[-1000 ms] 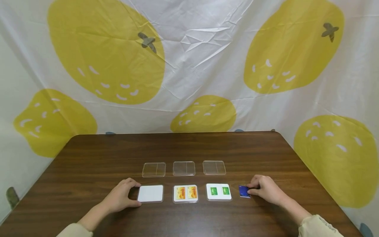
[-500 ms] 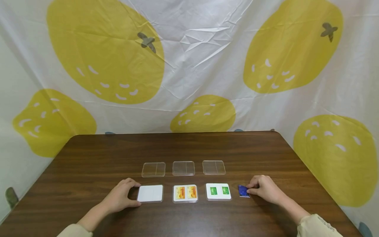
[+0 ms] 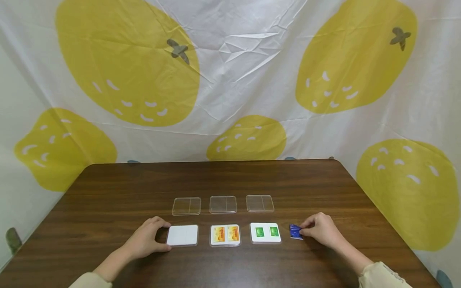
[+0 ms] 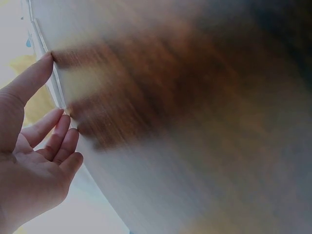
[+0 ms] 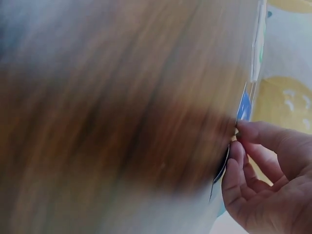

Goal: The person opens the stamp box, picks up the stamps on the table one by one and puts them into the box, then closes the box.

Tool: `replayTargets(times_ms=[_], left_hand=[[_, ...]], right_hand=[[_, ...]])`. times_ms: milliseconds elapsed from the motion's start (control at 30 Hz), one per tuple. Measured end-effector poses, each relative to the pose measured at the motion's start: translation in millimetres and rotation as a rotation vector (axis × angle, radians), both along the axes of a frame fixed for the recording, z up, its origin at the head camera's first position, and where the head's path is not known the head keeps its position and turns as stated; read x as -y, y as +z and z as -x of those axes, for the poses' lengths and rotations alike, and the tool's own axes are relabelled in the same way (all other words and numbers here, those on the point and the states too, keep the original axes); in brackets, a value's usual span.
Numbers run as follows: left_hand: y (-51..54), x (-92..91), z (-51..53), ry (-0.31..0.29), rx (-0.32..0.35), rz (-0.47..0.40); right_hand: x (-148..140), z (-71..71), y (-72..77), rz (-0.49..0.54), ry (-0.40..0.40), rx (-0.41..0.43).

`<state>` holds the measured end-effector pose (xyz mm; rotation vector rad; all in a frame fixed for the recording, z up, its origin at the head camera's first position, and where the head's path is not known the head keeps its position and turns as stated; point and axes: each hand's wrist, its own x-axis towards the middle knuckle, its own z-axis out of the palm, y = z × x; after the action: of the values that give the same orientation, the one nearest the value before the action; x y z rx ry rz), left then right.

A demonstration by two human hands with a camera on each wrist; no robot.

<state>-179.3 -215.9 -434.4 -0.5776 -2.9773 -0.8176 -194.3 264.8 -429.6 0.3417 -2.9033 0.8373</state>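
Observation:
A white card in a clear plastic case [image 3: 182, 235] lies at the left of the front row on the table. My left hand [image 3: 147, 237] touches the case's left edge, thumb and fingers spread apart along it. My right hand [image 3: 322, 230] pinches the right side of a small blue sheet [image 3: 296, 232] between thumb and finger. In the right wrist view, the blue sheet [image 5: 244, 105] shows almost edge-on, partly hidden by the right hand [image 5: 268, 180]. The left hand [image 4: 41, 146] has its fingertips at the case's rim in the left wrist view.
Between the hands lie a cased card with two orange stamp-like pictures [image 3: 225, 234] and one with two green pictures [image 3: 265, 233]. Behind them stand three clear lids [image 3: 186, 206] in a row on the brown table [image 3: 144, 182]. A lemon-print cloth [image 3: 248, 80] hangs behind.
The blue sheet looks more creased and bent than a second ago, with my right hand a touch farther left. My left hand has stayed at the white card's case.

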Motion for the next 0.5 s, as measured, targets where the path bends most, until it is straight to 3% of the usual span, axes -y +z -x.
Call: replayTargets(times_ms=[500], left_hand=[[-2.0,1.0,0.3,-0.012,-0.016,-0.006]], right_hand=[[4.6,0.8,4.1,0.003,-0.054,0.018]])
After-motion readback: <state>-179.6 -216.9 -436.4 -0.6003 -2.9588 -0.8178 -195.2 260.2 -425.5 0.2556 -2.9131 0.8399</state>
